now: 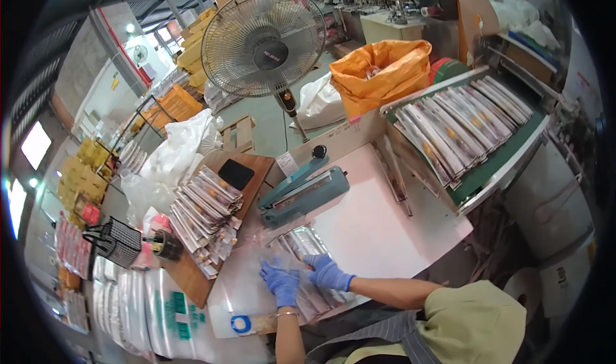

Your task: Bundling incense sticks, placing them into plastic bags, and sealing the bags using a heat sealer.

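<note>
Both hands wear blue gloves and work at the near edge of the white table [385, 235]. Under them lies a bundle of flat, glossy printed packets [307, 241], partly covered by thin clear plastic [247, 277]. My left hand [280, 286] rests on the plastic with its fingers apart. My right hand [326, 273] is closed over the right side of the packets, its fingertips partly hidden against them. Just beyond the bundle sits a grey-green impulse sealer [305, 194], its lever arm raised. A blue tape roll [240, 325] lies left of my left wrist.
A wooden board [204, 287] at left bears stacked packets [204, 216] and a black phone [236, 173]. More packets [462, 126] line a green conveyor belt [494, 165] at right. Beyond stand a fan [266, 52] and an orange sack [382, 78]. Clear bags [154, 306] hang near left.
</note>
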`<state>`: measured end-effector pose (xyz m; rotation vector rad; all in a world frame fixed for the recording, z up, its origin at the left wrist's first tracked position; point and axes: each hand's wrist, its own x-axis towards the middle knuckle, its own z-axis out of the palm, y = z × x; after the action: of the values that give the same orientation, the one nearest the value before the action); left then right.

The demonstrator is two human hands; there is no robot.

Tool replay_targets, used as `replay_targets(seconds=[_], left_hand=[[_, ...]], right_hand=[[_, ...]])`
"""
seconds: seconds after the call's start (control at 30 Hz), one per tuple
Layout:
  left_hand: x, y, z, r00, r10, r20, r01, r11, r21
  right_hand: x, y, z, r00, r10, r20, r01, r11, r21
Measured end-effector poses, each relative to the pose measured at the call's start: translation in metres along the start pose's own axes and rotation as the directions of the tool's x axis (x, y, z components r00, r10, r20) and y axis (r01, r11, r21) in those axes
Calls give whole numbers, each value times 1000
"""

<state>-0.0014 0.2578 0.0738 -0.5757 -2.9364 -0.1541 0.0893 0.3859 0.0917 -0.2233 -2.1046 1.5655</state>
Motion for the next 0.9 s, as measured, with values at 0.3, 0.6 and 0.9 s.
replay_targets(seconds=[0.3, 0.6, 0.9], left_hand=[[-13, -12, 23, 931, 50, -361, -180, 924, -336], [-40, -30, 39, 984, 177, -3, -156, 860, -485], [-11, 135, -82, 936, -12, 351, 36, 997, -62]], right_hand=[[49, -10, 1, 971, -194, 143, 241, 797, -555], [47, 125, -62, 906, -360, 223, 422, 728, -540], [37, 172, -126, 960, 71, -272, -156, 939, -306]])
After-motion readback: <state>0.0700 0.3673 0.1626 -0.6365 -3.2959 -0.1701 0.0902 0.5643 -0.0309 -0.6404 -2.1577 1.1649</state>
